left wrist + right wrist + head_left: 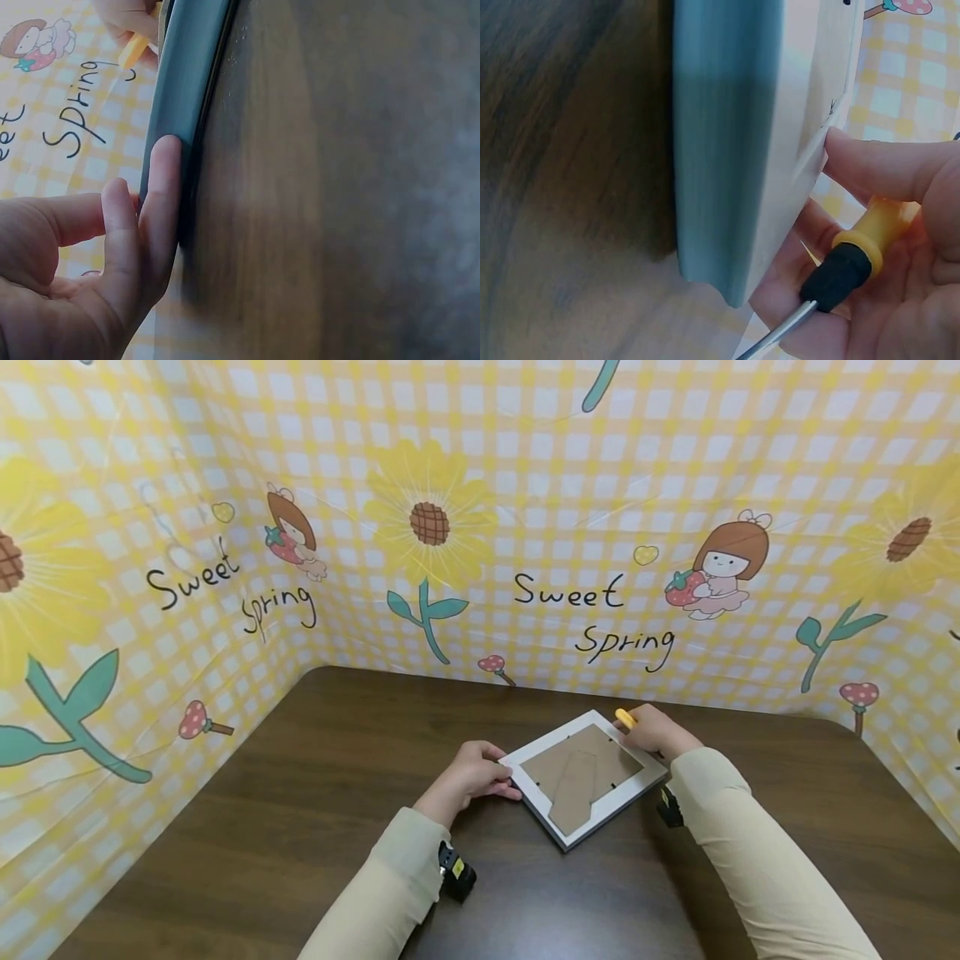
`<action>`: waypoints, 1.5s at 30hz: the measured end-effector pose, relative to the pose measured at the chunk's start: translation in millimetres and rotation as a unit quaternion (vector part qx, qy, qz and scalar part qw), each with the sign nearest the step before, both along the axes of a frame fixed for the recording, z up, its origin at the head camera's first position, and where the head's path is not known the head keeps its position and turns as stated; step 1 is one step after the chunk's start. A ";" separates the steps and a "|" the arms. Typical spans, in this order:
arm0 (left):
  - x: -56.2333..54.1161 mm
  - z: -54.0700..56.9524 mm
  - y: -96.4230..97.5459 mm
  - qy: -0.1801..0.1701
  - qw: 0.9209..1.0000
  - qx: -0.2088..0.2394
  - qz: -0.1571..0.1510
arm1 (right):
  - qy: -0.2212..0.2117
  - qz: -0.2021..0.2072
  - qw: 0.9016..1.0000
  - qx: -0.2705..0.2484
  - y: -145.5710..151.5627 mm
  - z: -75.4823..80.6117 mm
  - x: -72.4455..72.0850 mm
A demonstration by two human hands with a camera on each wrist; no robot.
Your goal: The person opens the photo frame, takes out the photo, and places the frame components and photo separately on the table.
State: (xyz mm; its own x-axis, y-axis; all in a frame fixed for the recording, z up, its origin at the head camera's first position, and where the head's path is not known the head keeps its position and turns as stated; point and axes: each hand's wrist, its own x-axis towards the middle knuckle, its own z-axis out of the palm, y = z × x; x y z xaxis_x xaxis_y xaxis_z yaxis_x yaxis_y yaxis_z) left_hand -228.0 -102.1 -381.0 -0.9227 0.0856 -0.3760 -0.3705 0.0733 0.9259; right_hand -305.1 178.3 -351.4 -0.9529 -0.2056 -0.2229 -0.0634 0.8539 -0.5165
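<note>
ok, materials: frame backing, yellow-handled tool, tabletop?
Frame backing: probably fibreboard or card; plain brown, fairly matte.
Yellow-handled tool: handle likely smooth plastic, evenly coloured; shaft apparently metal, from its grey shine.
Tabletop: wood or laminate, satin; grain and soft glare fit either.

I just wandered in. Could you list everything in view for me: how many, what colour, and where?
Picture frame: one, white back and blue-grey sides, back facing up between the hands
Backing board: one, brown, set inside the frame
Stand flap: one, brown, on the board
Small tabs: four visible, black, around the board's edges
Screwdriver-like tool: one, yellow handle, black collar, metal shaft, in the right hand; tip out of view
Table: one, dark brown, under the hands
Printed backdrop: number of sheets unclear, yellow-and-white checks, around the table
Wrist devices: two, black, one per wrist
Sleeves: two, cream, on both arms
Left hand: one, bare, holding the frame's left corner
Right hand: one, bare, at the frame's right side
</note>
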 end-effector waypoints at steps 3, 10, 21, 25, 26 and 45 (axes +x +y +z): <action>-1.6 0.8 0.1 -0.003 1.000 -0.004 -0.004 | -0.003 0.001 1.000 0.006 1.4 0.5 0.5; -7.3 2.1 -0.8 -0.010 1.000 -0.013 -0.014 | -0.026 -0.002 1.000 0.003 6.6 0.2 3.6; -23.1 7.7 2.6 -0.010 0.999 -0.030 -0.036 | -0.070 -0.034 0.997 0.025 13.1 6.9 7.1; -27.8 6.8 4.0 -0.011 0.999 -0.034 -0.033 | -0.078 -0.031 0.995 0.053 13.1 10.1 7.9; -28.9 6.5 4.4 -0.012 0.999 -0.034 -0.032 | -0.077 -0.027 0.995 0.060 13.0 10.8 8.2; -42.4 5.9 7.9 0.001 0.999 -0.030 -0.035 | -0.086 0.002 0.990 0.109 15.0 11.9 12.4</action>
